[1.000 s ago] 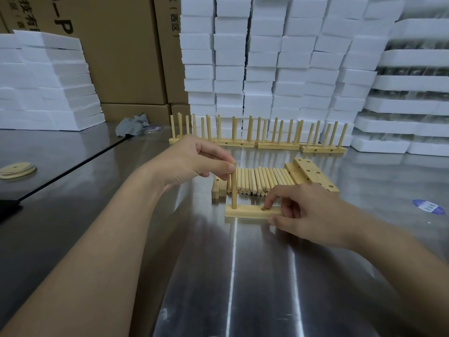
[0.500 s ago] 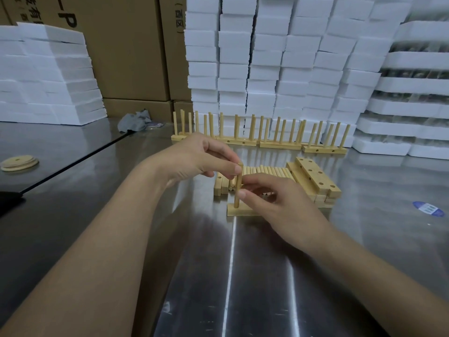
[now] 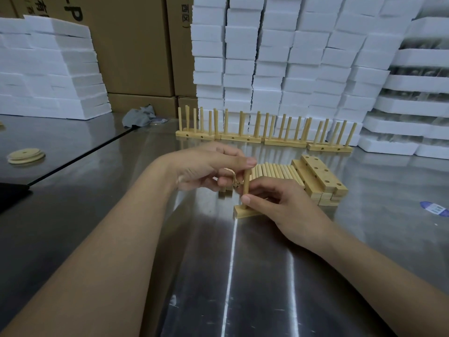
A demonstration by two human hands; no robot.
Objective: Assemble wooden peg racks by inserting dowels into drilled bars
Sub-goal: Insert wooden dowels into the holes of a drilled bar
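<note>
The left hand (image 3: 209, 166) pinches the top of 1 upright dowel (image 3: 246, 187). The right hand (image 3: 279, 205) pinches its lower part. The dowel stands in a drilled bar (image 3: 241, 212) lying on the steel table (image 3: 243, 276) under both hands. Just beyond the hands lie loose dowels (image 3: 274, 170) and stacked bars (image 3: 318, 178); farther beyond, 4 finished racks (image 3: 264, 138) stand in a row.

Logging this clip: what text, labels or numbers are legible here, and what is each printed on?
"P", large, with cut-off characters beside it: left cardboard box.
"(西区)": middle cardboard box.
Blue sticker on the steel table: print too small to read.
</note>
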